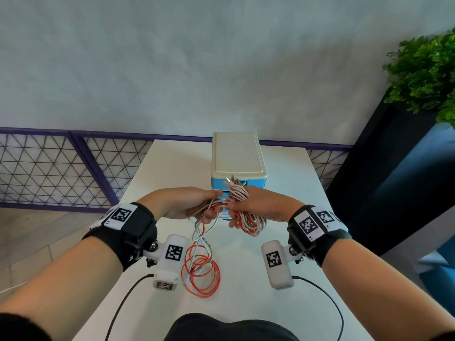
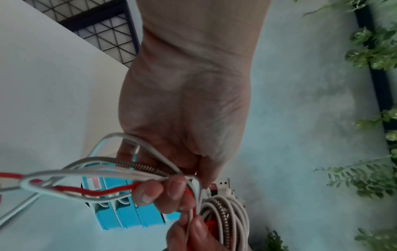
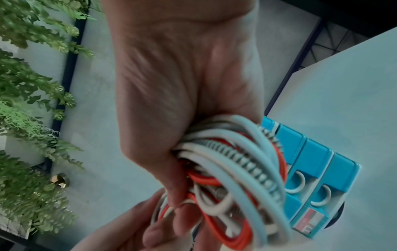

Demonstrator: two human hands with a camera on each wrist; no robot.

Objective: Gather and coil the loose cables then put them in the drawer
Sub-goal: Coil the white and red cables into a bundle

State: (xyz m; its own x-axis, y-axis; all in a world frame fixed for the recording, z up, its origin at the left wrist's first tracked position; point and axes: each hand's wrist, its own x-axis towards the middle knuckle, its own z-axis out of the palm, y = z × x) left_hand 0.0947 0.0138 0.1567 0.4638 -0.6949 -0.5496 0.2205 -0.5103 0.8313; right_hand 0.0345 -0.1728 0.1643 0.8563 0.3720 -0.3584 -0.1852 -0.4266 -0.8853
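Both hands raised together over the white bench [image 1: 172, 168], just in front of the small blue drawer unit [image 1: 238, 166] with its cream top. Right hand [image 1: 256, 205] with its grip closed tight round the coiled bundle of cables [image 1: 248, 217]: white, orange and a metal-sprung one wound into loops, plug ends sticking up above the fist. Left hand [image 1: 187, 203] close beside it, fingers [image 2: 150, 191] curled, grip pinching the loose strands [image 2: 103, 173] that run out from the bundle. From there, strands hanging down to the bench and ending in untidy orange loops [image 1: 202, 274] lying between the two wrist cameras, near the front edge. Drawers of the blue unit seen shut in the wrist views, ring pulls [image 3: 297, 184] on their fronts, a small red and white label low on one. Green plant [image 1: 426, 70] off to the right, wire mesh railing [image 1: 61, 166] behind the bench on the left.
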